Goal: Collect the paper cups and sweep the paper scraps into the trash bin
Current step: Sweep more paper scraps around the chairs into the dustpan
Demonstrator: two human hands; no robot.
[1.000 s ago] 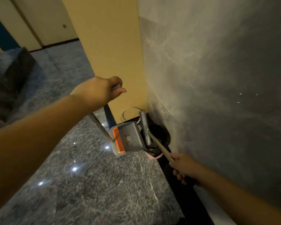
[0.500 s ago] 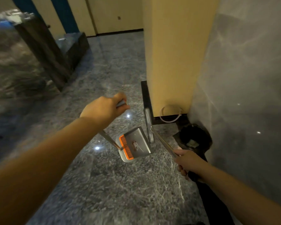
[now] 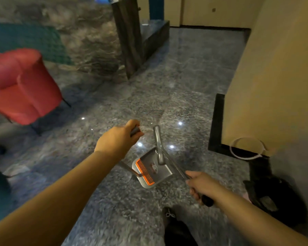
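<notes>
A person carries a dustpan and a broom across a polished stone floor, seen from a camera worn on the head. The left hand is clenched around the top grip of a long thin handle that runs down to the pan's orange-toothed edge; the right hand is wrapped around a second metal shaft with a dark grip end, which leads up to the grey broom head resting against the pan. The pan hangs just above the floor, tipped, with what looks like one small scrap lying in it. A dark trash bin with a black liner sits low at right, near the yellow wall; a pale scrap of paper lies on the floor well to the left, beyond a red armchair. No paper cups can be made out.

Both tools appear light and stiff, plastic on thin metal shafts, best held high on the grips for reach. Paper scraps weigh almost nothing, so a tilted pan may well spill them.
</notes>
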